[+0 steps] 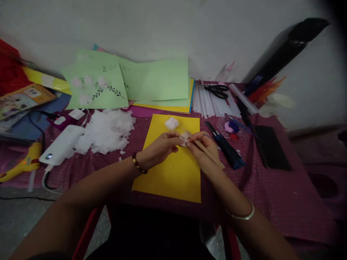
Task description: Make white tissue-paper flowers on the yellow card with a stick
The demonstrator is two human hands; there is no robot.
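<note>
Both hands meet above a yellow paper sheet lying on the table. My left hand pinches a small piece of white tissue with its fingertips. My right hand is closed on a thin wooden stick and also touches the tissue piece at the stick's upper end. A small white tissue ball rests on the yellow sheet just beyond the hands.
A heap of white tissue scraps lies left, beside a white power bank and yellow glue gun. Green sheets, scissors, white paper strips, a blue cutter and a black phone sit behind and right.
</note>
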